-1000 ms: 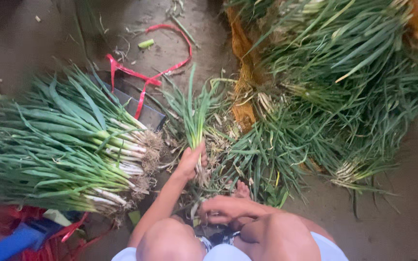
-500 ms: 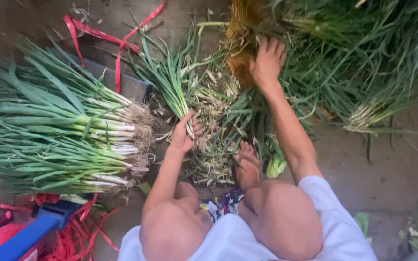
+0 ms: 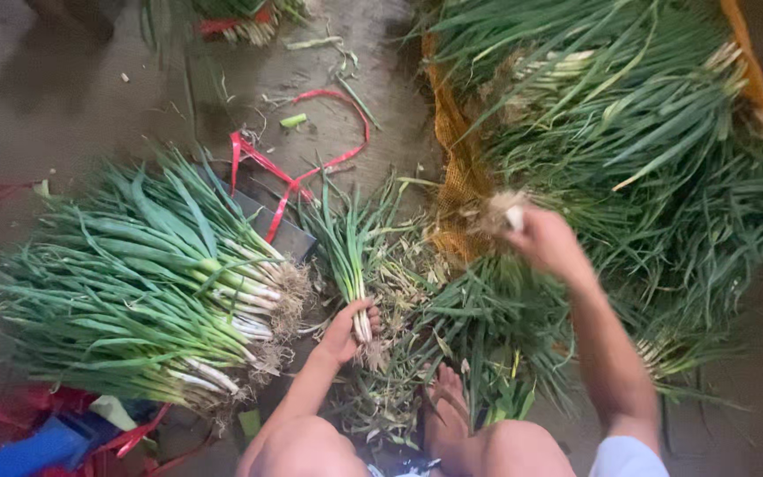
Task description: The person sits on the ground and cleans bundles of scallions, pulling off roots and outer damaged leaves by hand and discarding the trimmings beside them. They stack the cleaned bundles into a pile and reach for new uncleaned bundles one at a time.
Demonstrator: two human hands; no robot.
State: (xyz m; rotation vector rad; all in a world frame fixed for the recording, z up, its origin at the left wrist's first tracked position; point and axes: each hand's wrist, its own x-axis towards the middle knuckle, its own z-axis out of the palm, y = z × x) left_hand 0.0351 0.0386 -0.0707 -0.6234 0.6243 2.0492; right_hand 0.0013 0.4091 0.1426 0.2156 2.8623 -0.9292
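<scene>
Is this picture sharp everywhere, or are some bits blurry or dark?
Head view: soft, dim light, no glare. The left hand and its small bunch look fairly sharp; the right hand and the roots it holds are motion-blurred. The floor at the top left lies in shadow.

A small scallion bunch stands upright, roots down, leaves fanning.

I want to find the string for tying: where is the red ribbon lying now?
In the head view, the red ribbon lies on the floor, upper centre-left, just beyond the stacked green onions and left of the orange mesh.
</scene>
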